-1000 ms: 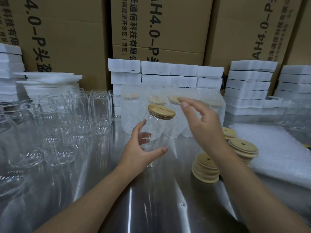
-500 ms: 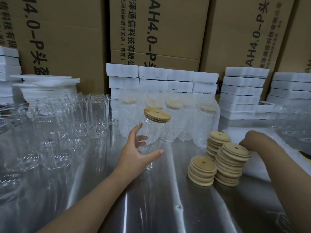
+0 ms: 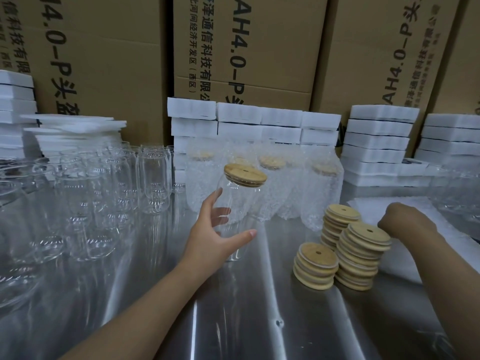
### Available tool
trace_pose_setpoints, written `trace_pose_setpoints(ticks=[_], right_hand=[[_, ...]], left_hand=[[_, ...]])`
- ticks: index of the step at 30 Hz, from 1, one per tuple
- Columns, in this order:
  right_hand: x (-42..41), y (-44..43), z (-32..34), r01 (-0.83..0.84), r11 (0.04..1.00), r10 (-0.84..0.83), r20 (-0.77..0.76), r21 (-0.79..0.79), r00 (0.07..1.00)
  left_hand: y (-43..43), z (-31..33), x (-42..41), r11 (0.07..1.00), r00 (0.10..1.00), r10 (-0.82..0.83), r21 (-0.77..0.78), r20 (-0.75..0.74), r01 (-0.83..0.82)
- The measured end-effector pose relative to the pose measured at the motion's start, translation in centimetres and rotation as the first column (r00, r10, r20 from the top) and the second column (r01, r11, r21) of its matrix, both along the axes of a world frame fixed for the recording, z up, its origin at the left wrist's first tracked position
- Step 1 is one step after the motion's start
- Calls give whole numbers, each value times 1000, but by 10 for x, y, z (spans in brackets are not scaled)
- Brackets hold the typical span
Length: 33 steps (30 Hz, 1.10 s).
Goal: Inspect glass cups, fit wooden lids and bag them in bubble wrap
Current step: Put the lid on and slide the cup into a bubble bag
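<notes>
1. The left hand (image 3: 215,235) grips a glass cup (image 3: 235,201) low on its body. The thumb is spread wide across the near side and the other fingers are curled round the far side.
2. A wooden lid (image 3: 245,175) sits tilted on the cup's mouth, above those fingers.
3. The right hand (image 3: 405,222) rests on a pile of bubble wrap sheets (image 3: 446,245). Its fingers are hidden past the knuckles, so I cannot tell how they lie.
4. Three stacks of lids (image 3: 363,258) stand just beside the right wrist, between the two hands.
5. A shiny steel table (image 3: 259,320) carries everything and shows streaked reflections.
6. Bagged cups (image 3: 288,193) in bubble wrap stand just beyond the left fingertips. Bare cups (image 3: 153,183) crowd the table to their left.
7. White foam blocks (image 3: 259,120) are stacked behind these, against tall cardboard boxes (image 3: 249,48) printed in black.
</notes>
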State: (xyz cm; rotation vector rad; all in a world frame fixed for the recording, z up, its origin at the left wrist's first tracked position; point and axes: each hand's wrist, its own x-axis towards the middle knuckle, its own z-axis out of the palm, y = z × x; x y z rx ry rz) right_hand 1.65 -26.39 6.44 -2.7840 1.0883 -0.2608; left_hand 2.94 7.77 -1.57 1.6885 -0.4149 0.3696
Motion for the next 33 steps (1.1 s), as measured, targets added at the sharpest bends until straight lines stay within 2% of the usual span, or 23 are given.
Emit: trace_pose_setpoints(ticks=[3,6,9,12,15,18,23,26,29,33], right_hand=[[-4,2,4,-8,999,4,114,35,993],[-11,12,23,-26,999,32,352,-22,935],[-25,39,53,-142,982,191,609,-128,770],[-32,80,69,-420,905,335,727,-71,599],[-30,129,55,-683,727,418,742,72,523],[-14,168,23,-781,603,487,702,161,520],[14,198,-25,-770,598,578,546,223,607],[21,201,-47,-773,571,605,495,276,624],[22,201,-63,-784,541,602,511,304,614],[23,196,-65,-764,428,534,547,483,645]], left_hand=[[1,1,-1,1000,1000,0,-7,6,0],[0,2,-2,1000,1000,7,-22,18,-6],[-3,6,-3,999,1000,11,-49,26,-10],[-3,8,-4,996,999,25,-82,40,-22],[-2,9,-4,993,996,53,-105,69,-45],[-2,10,-1,984,989,115,-149,91,-101],[4,11,-1,960,972,199,-222,127,-168],[5,15,-1,944,963,240,-261,125,-201],[5,17,-2,936,963,245,-285,114,-205],[3,18,-5,937,967,231,-293,111,-190]])
